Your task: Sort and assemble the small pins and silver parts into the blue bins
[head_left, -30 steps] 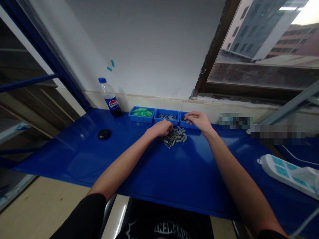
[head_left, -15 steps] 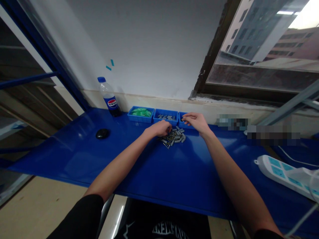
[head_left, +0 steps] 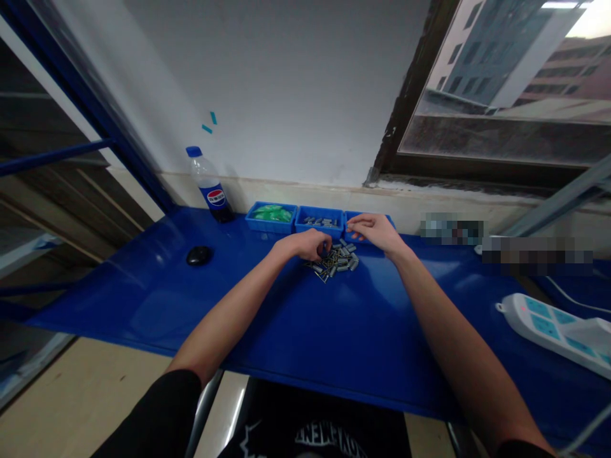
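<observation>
My left hand (head_left: 311, 244) is curled at the left side of a pile of screws and small grey metal cylinders (head_left: 342, 258) on the blue table. Its fingertips are bent inward, and anything between them is too small to make out. My right hand (head_left: 377, 230) hangs over the right blue bin (head_left: 388, 222), fingers and thumb drawn together. I cannot see clearly what the pinch holds. That bin is largely covered by the hand. Beside it, the middle blue bin (head_left: 319, 232) contains more grey cylinders, and the left blue bin (head_left: 270, 226) holds green packets.
A cola bottle (head_left: 216, 196) stands by the wall at the table's back left. Nearer me lies a black rounded object (head_left: 199, 256). A white power strip (head_left: 548, 327) rests on the right, with a cable. The table (head_left: 305, 337) ends close to my body.
The view has shifted slightly. Both hands stay almost where they were, the left at the pile and the right over the right bin. The pile looks much the same.
</observation>
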Tool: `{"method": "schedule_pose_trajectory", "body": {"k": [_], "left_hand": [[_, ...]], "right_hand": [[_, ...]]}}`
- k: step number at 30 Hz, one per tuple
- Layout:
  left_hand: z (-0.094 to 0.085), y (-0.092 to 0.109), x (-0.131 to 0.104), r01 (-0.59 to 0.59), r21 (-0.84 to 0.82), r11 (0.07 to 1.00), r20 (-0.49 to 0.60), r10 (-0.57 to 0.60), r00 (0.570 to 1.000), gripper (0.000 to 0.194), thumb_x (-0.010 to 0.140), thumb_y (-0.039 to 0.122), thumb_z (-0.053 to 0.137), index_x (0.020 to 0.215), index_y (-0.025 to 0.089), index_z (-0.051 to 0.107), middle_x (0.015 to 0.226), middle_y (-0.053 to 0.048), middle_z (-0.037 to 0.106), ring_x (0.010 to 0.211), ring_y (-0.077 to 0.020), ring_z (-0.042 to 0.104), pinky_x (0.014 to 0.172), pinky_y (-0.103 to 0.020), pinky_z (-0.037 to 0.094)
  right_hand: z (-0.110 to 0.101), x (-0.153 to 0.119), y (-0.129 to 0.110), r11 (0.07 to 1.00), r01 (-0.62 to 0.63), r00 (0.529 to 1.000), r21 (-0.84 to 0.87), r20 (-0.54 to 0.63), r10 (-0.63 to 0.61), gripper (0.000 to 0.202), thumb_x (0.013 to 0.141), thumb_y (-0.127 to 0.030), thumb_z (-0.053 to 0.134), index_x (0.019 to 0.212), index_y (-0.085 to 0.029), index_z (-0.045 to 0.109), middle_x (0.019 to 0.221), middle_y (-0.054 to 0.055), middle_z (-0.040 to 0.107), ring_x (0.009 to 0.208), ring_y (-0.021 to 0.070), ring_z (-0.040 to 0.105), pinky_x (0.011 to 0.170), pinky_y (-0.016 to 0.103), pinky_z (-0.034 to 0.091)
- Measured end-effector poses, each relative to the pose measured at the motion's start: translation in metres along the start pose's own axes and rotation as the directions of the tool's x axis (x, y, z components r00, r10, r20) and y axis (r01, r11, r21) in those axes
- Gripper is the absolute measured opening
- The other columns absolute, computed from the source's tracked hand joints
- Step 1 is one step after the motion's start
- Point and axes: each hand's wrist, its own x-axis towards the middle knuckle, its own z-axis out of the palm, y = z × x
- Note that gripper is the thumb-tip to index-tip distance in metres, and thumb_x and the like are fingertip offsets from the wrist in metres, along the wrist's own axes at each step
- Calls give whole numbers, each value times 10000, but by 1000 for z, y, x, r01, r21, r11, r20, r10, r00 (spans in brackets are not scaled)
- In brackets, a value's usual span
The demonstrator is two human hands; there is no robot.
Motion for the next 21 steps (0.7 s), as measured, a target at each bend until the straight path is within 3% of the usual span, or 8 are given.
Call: {"method": "schedule_pose_trajectory", "body": {"k": [7, 11, 16, 21], "left_hand": [[2, 2, 1, 9, -45, 999, -47, -11, 999, 409, 631, -26, 628, 992, 139, 727, 808, -53, 753, 724, -181, 685, 593, -234, 445], [-3, 0, 0, -46, -125, 991, -170, 24, 985, 351, 687, 13, 639, 1008, 127, 724, 824, -61, 760, 754, -182, 708, 660, -245, 495], [-10, 3, 1, -208, -356, 911, -410, 47, 911, 333, 753, 105, 691, 1085, 130, 685, 891, -68, 768, 835, -169, 737, 773, -261, 554], [-14, 6, -1, -285, -437, 853, -521, 18, 853, 328, 703, 177, 780, 993, 137, 632, 829, -48, 742, 772, -157, 726, 714, -248, 561]], "right_hand": [[3, -2, -2, 1000, 11, 1000, 6, 20, -11, 87, 802, -214, 745, 869, -167, 774, 805, 78, 788, 637, 152, 701, 544, 232, 530], [6, -4, -3, 1000, 12, 998, -9, 57, -11, 85, 793, -221, 758, 861, -174, 777, 792, 76, 787, 633, 153, 694, 536, 237, 526], [7, -8, -5, 1000, -23, 981, 20, 195, 19, 181, 779, -246, 786, 948, -182, 793, 806, 83, 789, 662, 162, 701, 573, 253, 549], [5, -12, -5, 979, -103, 955, 178, 292, 47, 282, 744, -298, 828, 1002, -188, 801, 909, 98, 802, 750, 175, 733, 666, 271, 581]]}}
